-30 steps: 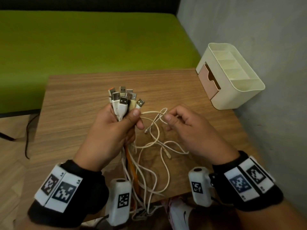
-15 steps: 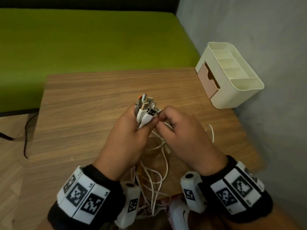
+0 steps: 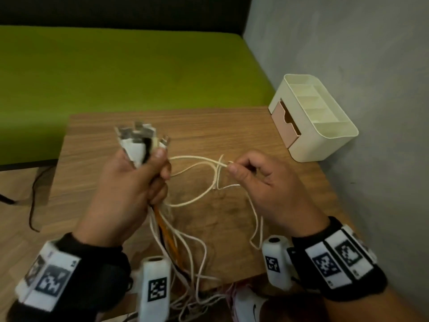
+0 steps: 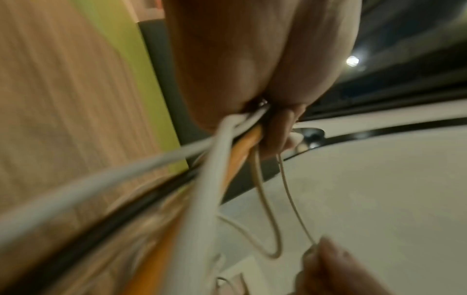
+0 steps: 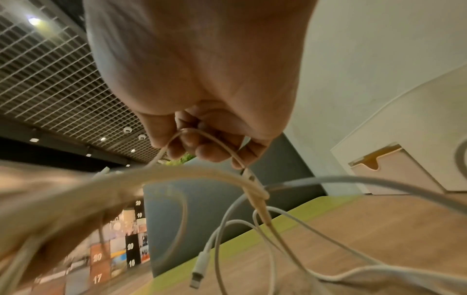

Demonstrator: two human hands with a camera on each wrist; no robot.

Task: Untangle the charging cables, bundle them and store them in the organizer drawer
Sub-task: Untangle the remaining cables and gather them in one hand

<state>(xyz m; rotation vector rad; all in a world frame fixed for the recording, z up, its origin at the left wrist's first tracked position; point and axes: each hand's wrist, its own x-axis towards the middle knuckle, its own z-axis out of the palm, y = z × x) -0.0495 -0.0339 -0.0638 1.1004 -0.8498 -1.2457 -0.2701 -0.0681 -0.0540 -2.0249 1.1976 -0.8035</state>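
L hand (image 3: 125, 189) is clenched round the cable bunch (image 3: 167, 231) just below the USB plugs (image 3: 139, 138), which fan out above the grip; the strands, mostly white w/ an orange cable (image 3: 166, 231) and a black one among them, hang below the fist and run off the near edge of the desk (image 3: 232, 126). R hand (image 3: 262, 182) pinches one thin white cable (image 3: 197, 159) betw. thumb and forefinger, level w/ the L grip and off to its right; that strand loops across the gap betw. the hands and crosses other white loops just beside the pinch. In the R wrist view a Lightning plug (image 5: 198, 268) dangles below the pinch, above the desk. Judgement: the cables are light, limp and smooth-skinned, so they'll slide thru loops easily but snag at the fatter plug ends; they won't hold any shape, so the bunch needs a firm fist. Best hold prob. at the plug collar or right behind it, feeding the end back thru the crossing, not yanking mid-strand, which would tighten the knot. Cream organizer (image 3: 325, 135) sits beyond and right of the R grip, its pink drawer (image 3: 282, 119) part open. Untangling stage only; no bundling yet.
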